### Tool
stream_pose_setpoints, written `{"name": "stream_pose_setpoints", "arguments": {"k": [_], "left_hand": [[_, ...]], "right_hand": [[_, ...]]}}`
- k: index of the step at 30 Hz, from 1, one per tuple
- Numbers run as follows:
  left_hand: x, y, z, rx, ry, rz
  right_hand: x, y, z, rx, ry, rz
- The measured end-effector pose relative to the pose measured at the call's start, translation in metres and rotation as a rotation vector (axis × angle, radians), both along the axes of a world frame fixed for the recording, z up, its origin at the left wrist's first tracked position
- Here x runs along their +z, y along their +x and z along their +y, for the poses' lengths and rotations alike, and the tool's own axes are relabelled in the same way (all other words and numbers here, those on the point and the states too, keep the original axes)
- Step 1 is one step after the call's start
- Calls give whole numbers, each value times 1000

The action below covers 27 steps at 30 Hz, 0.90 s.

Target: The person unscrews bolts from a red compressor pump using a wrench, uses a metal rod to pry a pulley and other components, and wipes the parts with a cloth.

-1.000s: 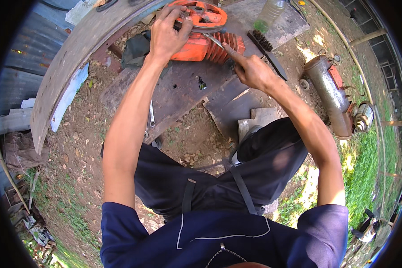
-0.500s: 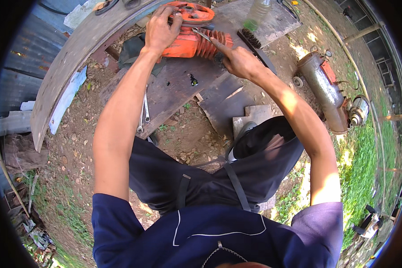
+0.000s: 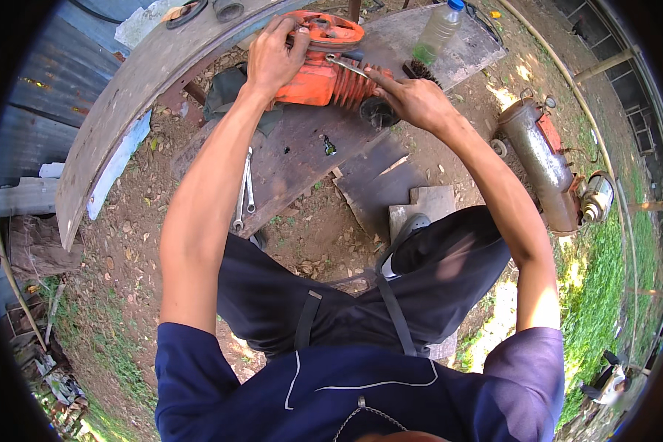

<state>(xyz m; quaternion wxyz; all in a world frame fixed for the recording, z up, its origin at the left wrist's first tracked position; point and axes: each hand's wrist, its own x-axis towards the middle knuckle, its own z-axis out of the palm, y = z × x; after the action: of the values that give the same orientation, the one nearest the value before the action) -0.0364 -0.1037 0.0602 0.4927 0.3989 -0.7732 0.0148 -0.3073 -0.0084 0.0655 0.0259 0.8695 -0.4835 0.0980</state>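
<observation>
An orange compressor pump (image 3: 309, 82) with a finned cylinder lies on the dark wooden board (image 3: 287, 158). My left hand (image 3: 276, 60) is closed on the rim of its orange pulley wheel (image 3: 330, 31). In my right hand (image 3: 412, 99) is a combination wrench (image 3: 348, 66), its ring end against the pump just below the wheel. The forefinger stretches along the shank and the other fingers curl under, partly hidden. The round dark opening (image 3: 379, 112) of the cylinder faces me, beside the right hand. Two more wrenches (image 3: 244, 193) lie on the board's near left part.
A bottle with a blue cap (image 3: 440, 31) and green liquid stands at the far right of the boards. Behind my right hand, a brush (image 3: 422, 71) is partly covered. A rusty metal tank (image 3: 538, 162) lies to the right. A curved plank (image 3: 118, 103) runs along the left.
The view has shifted slightly, so most things appear lower and further right. The wrench's shank has swung nearer to me, uncovering the cylinder's opening. The left hand stays on the pulley wheel.
</observation>
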Motion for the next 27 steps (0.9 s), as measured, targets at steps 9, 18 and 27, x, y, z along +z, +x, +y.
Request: {"name": "stream_pose_setpoints", "arguments": {"k": [9, 18, 27], "left_hand": [[1, 8, 1, -103, -90, -39], [-6, 14, 0, -165, -103, -31], [1, -8, -1, 2, 12, -14]], "right_hand": [[-35, -25, -20, 99, -149, -83], [-36, -73, -66, 181, -217, -27], [3, -7, 61, -319, 296, -478]]}}
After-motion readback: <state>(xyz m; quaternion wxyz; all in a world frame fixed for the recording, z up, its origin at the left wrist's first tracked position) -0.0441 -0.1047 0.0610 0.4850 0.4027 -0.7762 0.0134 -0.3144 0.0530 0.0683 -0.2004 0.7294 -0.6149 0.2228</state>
